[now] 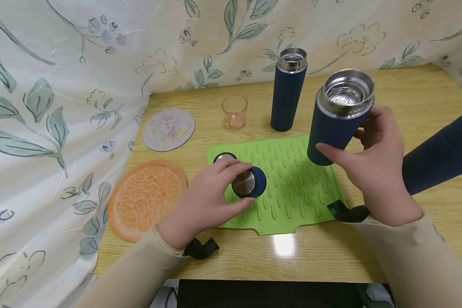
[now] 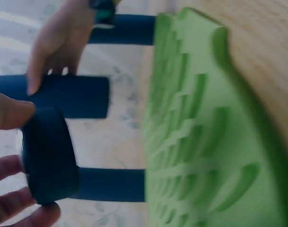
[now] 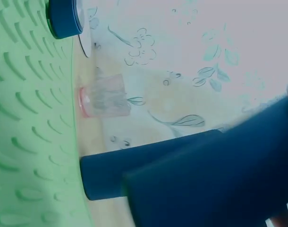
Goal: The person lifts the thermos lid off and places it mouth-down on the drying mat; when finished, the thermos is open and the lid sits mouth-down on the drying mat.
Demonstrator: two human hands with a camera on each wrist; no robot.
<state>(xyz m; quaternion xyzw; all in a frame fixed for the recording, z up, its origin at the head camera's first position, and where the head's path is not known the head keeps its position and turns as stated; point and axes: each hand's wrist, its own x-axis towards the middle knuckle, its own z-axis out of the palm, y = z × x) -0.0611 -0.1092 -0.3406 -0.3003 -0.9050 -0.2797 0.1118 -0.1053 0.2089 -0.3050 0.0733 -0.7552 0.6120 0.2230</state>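
My right hand (image 1: 381, 162) grips a dark blue thermos bottle (image 1: 333, 128) around its side, over the right part of the green ridged mat (image 1: 285, 188). The bottle has no lid on, and a strainer shows inside its steel mouth. In the left wrist view its base hangs clear of the mat. My left hand (image 1: 208, 194) pinches a blue lid (image 2: 49, 153) with a steel face between thumb and fingers, above the mat's left part. A second lid (image 3: 64, 19) sits on the mat's back left corner, partly hidden by my left hand in the head view.
Behind the mat stand an uncapped blue bottle (image 1: 288, 92) and a pinkish clear cup (image 1: 235, 112). A capped blue bottle (image 1: 440, 152) is at the right, beyond my right wrist. Left of the mat lie a round picture coaster (image 1: 168, 129) and an orange round mat (image 1: 148, 199).
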